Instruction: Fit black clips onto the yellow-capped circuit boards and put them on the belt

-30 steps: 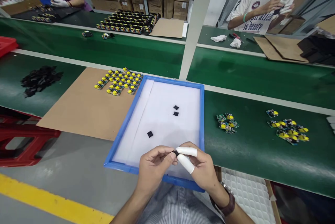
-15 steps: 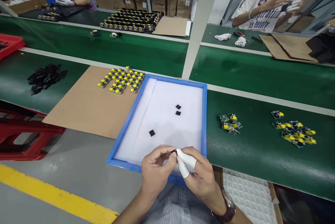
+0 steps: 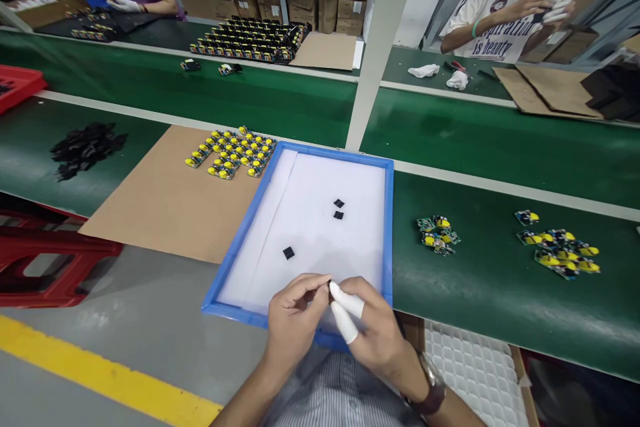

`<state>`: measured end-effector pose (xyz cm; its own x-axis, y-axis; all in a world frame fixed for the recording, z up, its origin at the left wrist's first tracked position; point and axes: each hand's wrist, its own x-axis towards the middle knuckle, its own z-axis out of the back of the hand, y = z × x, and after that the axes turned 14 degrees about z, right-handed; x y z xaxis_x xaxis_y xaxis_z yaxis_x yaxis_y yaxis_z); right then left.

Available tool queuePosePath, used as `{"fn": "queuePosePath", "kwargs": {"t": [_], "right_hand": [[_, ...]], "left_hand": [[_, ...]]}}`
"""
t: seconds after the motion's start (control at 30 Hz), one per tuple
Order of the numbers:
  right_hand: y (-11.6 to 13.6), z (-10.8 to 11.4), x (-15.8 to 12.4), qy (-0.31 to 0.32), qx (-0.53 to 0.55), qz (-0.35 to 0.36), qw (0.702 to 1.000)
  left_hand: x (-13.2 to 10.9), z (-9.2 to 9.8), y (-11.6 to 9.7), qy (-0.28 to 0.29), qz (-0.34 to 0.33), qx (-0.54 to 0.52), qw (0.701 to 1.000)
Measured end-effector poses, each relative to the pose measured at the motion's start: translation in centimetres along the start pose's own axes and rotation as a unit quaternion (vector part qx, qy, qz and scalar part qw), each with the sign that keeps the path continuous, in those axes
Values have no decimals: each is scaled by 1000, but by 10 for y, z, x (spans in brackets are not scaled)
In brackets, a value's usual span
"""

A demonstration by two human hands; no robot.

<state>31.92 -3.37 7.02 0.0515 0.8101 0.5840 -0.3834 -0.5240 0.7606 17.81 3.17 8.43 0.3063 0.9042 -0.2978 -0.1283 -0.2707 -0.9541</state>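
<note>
Over the near edge of a blue-framed white tray point(image 3: 389, 234), my two hands meet at the fingertips. My left hand point(image 3: 295, 317) is closed in a pinch on a small black piece point(image 3: 329, 283), mostly hidden by the fingers. Two fingers of my right hand point(image 3: 375, 327) wear white finger cots and press at the same piece from the right. On the tray's white surface lie two small black squares point(image 3: 339, 203) close together and one black square point(image 3: 289, 253) nearer to me.
Left of the tray, rows of yellow-topped circuit boards point(image 3: 230, 154) sit on a cardboard sheet point(image 3: 150, 207); beyond is a black heap point(image 3: 87, 147). More boards point(image 3: 439, 235) lie to the right on the green belt point(image 3: 480, 294). Two people work across the line. A red stool point(image 3: 55, 267) stands at left.
My fingertips have drawn slightly closer over the black piece, hiding more of it. The squares on the tray stay put. Two boards on the far belt have shifted right.
</note>
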Motion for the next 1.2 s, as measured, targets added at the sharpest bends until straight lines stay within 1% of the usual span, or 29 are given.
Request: {"fn": "queuePosePath", "kwargs": {"t": [0.03,0.1,0.17,0.23,0.37,0.47,0.57,0.67,0.77,0.9,0.93,1.0,1.07,1.13,1.17,1.2], "right_hand": [[-3,3,2,-11,59,-53,997],[-8,10,7,-37,164,-137,976],[-10,15,10,-46,229,-186,954],[-10,17,12,-35,260,-212,942],[-5,19,13,-13,265,-211,941],[-4,21,13,2,261,-209,943],[-6,22,13,5,264,-218,940],[-10,23,15,21,283,-232,930],[-11,21,15,29,299,-221,928],[-10,15,12,4,243,-192,951],[-10,15,12,11,231,-185,955],[-13,17,15,46,194,-167,966],[-21,24,23,81,112,-134,981],[-35,34,39,106,-19,-94,990],[-43,39,49,118,-95,-79,985],[-53,43,59,136,-166,-71,974]], "left_hand": [[0,2,-2,28,-2,-2,1000],[-1,6,-6,68,-8,-2,998],[-4,7,-10,75,-16,12,997],[-6,7,-12,67,-27,33,997],[-11,5,-11,55,-68,50,995],[-13,3,-10,55,-83,56,993],[-13,4,-11,58,-74,54,994],[-10,6,-12,71,-45,35,996],[-8,7,-12,67,-21,30,997],[-7,5,-7,43,-29,66,996],[-5,6,-6,41,-32,77,996],[2,13,-6,40,-39,109,992],[16,29,-7,20,-59,158,985],[35,51,-8,-29,-85,223,971],[46,63,-8,-68,-94,255,960],[55,74,-8,-95,-91,297,946]]}}
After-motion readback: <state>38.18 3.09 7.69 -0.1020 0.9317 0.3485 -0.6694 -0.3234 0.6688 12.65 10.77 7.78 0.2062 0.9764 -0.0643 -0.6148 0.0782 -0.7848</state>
